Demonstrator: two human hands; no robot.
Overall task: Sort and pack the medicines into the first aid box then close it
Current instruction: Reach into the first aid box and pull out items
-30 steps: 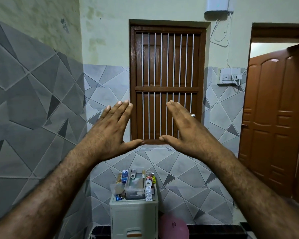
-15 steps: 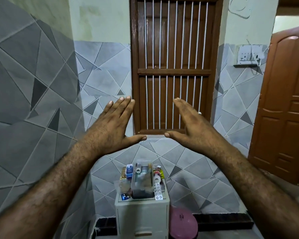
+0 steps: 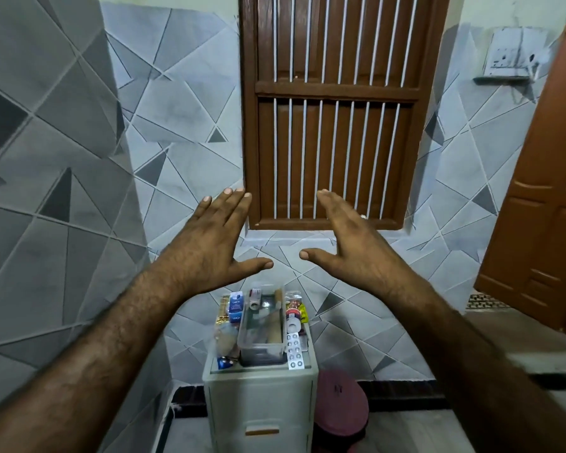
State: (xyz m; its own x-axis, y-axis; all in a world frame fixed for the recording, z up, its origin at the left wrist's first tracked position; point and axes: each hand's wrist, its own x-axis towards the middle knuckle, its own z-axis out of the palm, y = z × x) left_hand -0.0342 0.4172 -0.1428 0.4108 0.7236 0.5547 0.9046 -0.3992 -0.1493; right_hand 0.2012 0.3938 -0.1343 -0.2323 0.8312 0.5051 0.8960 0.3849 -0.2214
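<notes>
A clear plastic first aid box [image 3: 261, 335] stands open on top of a small grey drawer cabinet [image 3: 260, 407]. Around it lie medicines: a blue carton [image 3: 235, 304] at the back left, a silver blister strip [image 3: 294, 351] along the right side, a white tape roll [image 3: 293, 325] and a blue foil item [image 3: 224, 363] at the front left. My left hand [image 3: 213, 246] and my right hand [image 3: 347, 243] are held out flat in the air above and behind the box, palms down, fingers spread, holding nothing.
A brown barred wooden door [image 3: 334, 109] faces me in the tiled wall. A second brown door [image 3: 543, 223] stands ajar at the right. A dark pink round stool or lid [image 3: 340, 403] sits on the floor right of the cabinet. The tiled wall is close on the left.
The view has tilted downward and come closer, so the cabinet and box sit higher and larger in frame. Both hands stay flat and spread, lowering slightly toward the box.
</notes>
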